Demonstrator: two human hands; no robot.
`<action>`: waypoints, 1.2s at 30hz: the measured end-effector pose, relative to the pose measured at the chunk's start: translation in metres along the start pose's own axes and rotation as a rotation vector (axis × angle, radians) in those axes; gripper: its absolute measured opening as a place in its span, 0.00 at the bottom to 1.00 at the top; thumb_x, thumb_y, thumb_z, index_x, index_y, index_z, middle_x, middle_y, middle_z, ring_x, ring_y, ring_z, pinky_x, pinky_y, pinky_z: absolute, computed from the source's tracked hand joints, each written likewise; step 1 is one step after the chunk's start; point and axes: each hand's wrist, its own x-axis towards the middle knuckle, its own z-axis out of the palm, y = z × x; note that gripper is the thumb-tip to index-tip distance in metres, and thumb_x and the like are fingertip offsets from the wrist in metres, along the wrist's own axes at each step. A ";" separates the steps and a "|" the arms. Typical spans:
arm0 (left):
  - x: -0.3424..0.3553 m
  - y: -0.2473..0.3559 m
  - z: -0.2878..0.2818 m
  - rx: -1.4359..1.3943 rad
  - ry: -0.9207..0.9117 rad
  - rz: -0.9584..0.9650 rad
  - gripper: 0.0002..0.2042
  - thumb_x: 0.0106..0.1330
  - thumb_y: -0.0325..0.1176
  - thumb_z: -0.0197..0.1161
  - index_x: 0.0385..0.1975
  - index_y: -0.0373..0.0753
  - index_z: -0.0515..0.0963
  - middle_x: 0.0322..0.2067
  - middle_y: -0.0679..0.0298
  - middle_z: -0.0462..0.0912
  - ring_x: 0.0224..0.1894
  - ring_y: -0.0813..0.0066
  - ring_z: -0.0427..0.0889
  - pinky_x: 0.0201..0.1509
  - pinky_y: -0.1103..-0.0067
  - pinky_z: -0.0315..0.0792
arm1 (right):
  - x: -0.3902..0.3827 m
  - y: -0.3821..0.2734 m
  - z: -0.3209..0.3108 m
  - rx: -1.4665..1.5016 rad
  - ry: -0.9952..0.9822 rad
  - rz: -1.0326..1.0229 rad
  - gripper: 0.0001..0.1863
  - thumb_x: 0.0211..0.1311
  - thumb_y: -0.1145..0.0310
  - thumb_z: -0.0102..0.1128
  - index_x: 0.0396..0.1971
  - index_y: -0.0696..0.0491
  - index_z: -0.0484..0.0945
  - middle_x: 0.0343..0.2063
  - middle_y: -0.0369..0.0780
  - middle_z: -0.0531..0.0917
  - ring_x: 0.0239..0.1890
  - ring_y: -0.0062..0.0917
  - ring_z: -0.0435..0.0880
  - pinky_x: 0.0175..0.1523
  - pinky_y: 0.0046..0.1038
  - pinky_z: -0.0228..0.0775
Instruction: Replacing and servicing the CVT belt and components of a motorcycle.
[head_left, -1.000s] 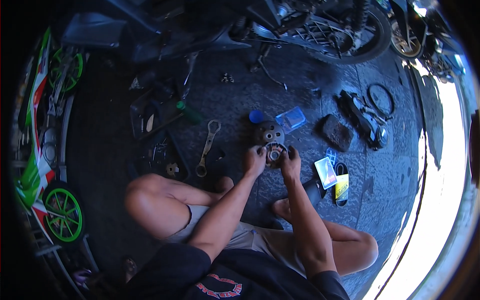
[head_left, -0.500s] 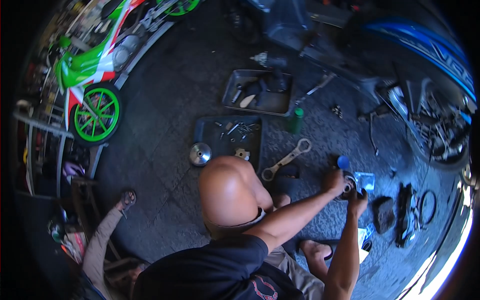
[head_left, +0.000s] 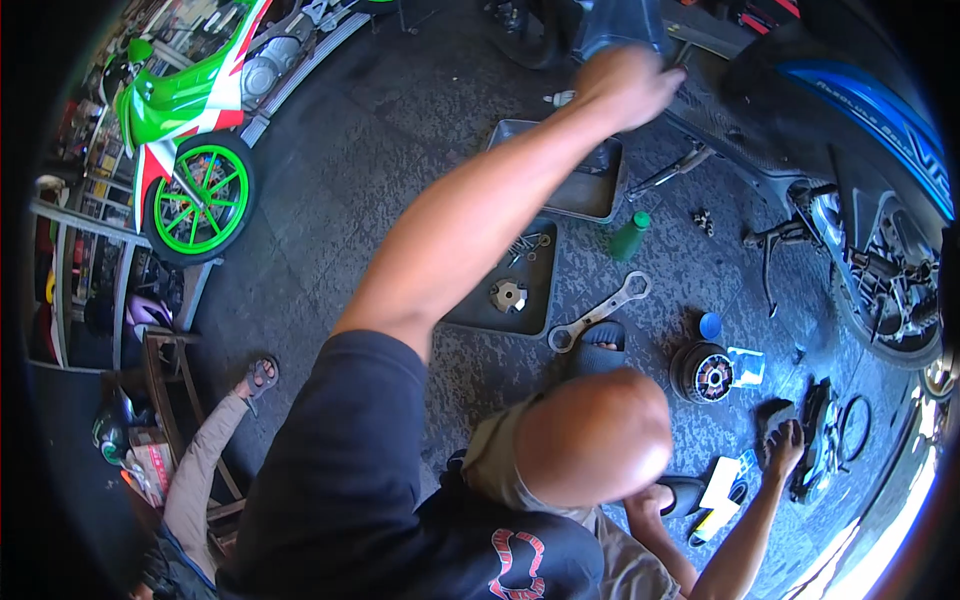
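Note:
My left hand (head_left: 630, 88) is stretched far forward, over the parts trays and beside the dark footboard of the blue motor scooter (head_left: 870, 105). Motion blurs its fingers, and whether it holds anything is unclear. Low on the right, my right hand (head_left: 786, 446) has its fingers curled on a dark brown block (head_left: 774, 416) lying on the floor. A round clutch assembly (head_left: 712, 376) with copper-coloured parts sits on the floor, apart from both hands. Beside it lie a blue cap (head_left: 710, 325) and a small light-blue packet (head_left: 746, 367).
Two trays of parts, a near tray (head_left: 548, 290) and a far tray (head_left: 606, 212), lie ahead. Around them are a green bottle (head_left: 629, 238) and a large ring spanner (head_left: 600, 313). A green motorbike (head_left: 185, 125) stands left. Another person's sleeved arm (head_left: 210, 450) shows lower left.
Both hands have left the clutch assembly, which now rests on the floor. My left arm has swung forward over the trays; my right hand has moved down to the dark block. The view has shifted.

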 end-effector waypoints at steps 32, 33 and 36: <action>-0.261 0.076 0.187 -0.273 -0.678 0.445 0.55 0.44 0.34 0.74 0.71 0.36 0.43 0.52 0.44 0.66 0.54 0.41 0.65 0.60 0.56 0.63 | -0.204 -0.095 0.179 -0.327 -0.438 -0.614 0.20 0.53 0.74 0.62 0.49 0.53 0.76 0.37 0.47 0.75 0.41 0.46 0.77 0.46 0.41 0.72; -0.261 0.083 0.189 -0.276 -0.685 0.457 0.55 0.44 0.34 0.74 0.71 0.36 0.43 0.52 0.44 0.66 0.54 0.41 0.65 0.60 0.56 0.63 | -0.205 -0.090 0.177 -0.326 -0.426 -0.607 0.20 0.53 0.74 0.62 0.49 0.53 0.76 0.37 0.47 0.75 0.41 0.46 0.77 0.46 0.41 0.72; -0.259 0.096 0.194 -0.260 -0.803 0.550 0.57 0.42 0.33 0.75 0.72 0.38 0.41 0.54 0.44 0.65 0.57 0.43 0.66 0.61 0.57 0.65 | -0.207 -0.080 0.170 -0.398 -0.407 -0.690 0.21 0.51 0.75 0.61 0.49 0.53 0.76 0.38 0.47 0.74 0.41 0.46 0.77 0.46 0.41 0.72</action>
